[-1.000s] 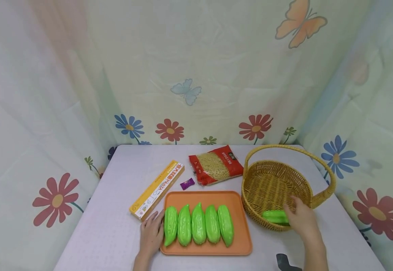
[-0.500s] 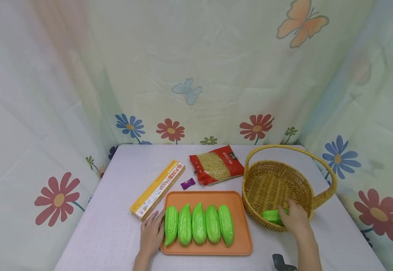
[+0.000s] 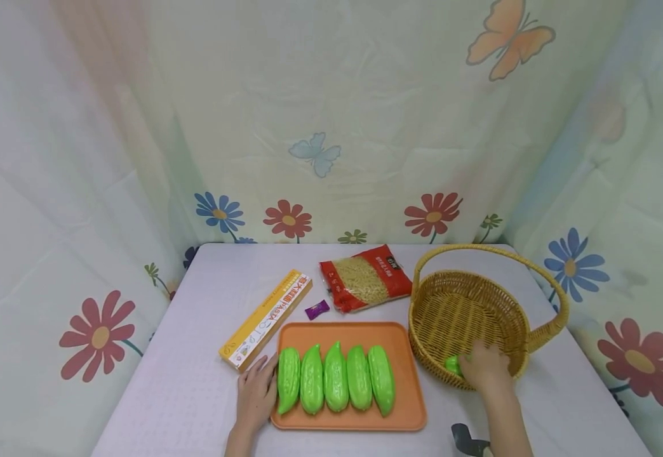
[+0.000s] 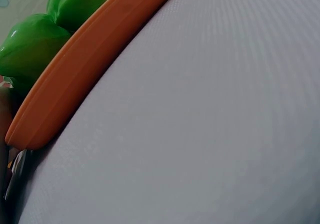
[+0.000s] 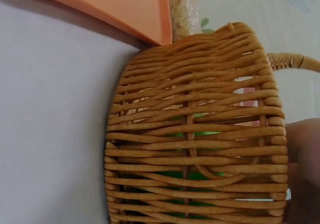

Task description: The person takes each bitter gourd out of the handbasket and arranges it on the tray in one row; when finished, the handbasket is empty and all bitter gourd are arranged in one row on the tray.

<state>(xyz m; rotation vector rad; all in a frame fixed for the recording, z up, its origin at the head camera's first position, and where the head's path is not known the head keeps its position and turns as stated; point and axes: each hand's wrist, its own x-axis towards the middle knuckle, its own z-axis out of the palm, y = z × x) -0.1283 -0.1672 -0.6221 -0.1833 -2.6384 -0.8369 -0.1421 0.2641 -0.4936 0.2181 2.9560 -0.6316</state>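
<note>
My right hand (image 3: 487, 368) reaches down into the round wicker basket (image 3: 465, 279), over a green bitter melon (image 3: 453, 364) lying near its front wall. The hand covers most of this melon, and only its left end shows. In the right wrist view, green shows through the weave of the basket (image 5: 200, 149); my fingers are hidden behind the rim, so I cannot tell whether they grip the melon. My left hand (image 3: 256, 390) rests against the left edge of the orange tray (image 3: 408, 406). Several ridged green bitter melons (image 3: 335, 379) lie side by side on the tray.
A yellow and white pasta box (image 3: 265, 320) lies slanted behind my left hand. Behind the tray are a small purple packet (image 3: 317, 310) and a red bag of pasta (image 3: 366, 279). The basket's tall handle (image 3: 480, 247) arches over it; a patterned curtain (image 3: 360, 127) hangs behind the table.
My right hand has moved left inside the basket and over the bitter melon, which was mostly visible before and is now largely covered. The left hand and tray have stayed put.
</note>
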